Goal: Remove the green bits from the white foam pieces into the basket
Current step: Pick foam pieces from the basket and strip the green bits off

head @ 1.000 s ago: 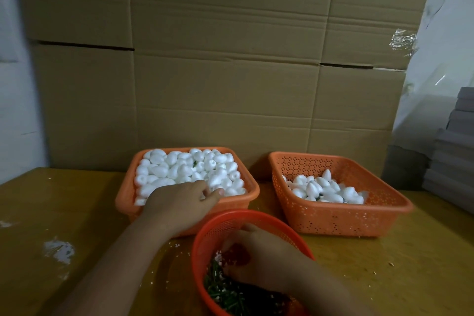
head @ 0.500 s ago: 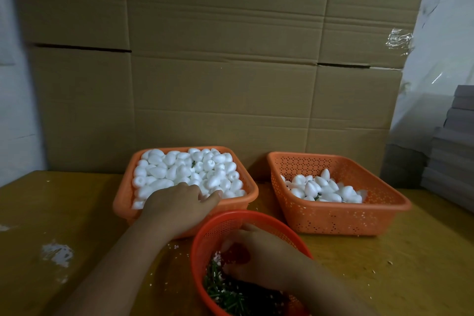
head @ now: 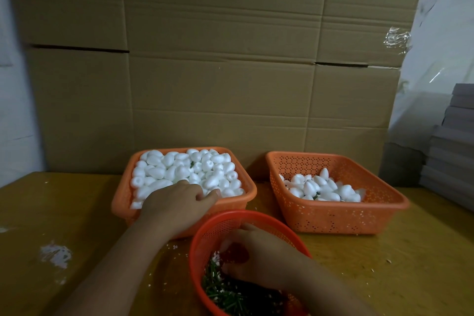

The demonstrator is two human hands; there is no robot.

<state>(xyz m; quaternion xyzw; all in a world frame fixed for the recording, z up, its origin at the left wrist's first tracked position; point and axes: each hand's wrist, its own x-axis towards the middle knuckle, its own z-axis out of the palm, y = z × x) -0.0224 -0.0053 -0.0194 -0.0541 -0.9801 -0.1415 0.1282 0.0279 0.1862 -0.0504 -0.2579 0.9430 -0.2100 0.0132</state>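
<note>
While the left hand (head: 179, 204) reaches over the near rim of the left tray (head: 120, 197), its fingers curl down into the white foam pieces (head: 184, 172) heaped there; whether they pinch one I cannot tell, since the fingertips are buried. That tray sits toward the back of the bench (head: 64, 213), against a cardboard wall (head: 218, 72). Just beside it to the right stands a second tray (head: 359, 218), holding a smaller pile of foam (head: 323, 188). At the near edge of the bench, touching the left tray's front, is a round red basket (head: 218, 228). The right hand (head: 261, 259) hangs inside it, fingers curled together; what they hold is hidden. Under that hand lie the green bits (head: 225, 290), mixed with white crumbs. More crumbs dot the bench around the basket.
</note>
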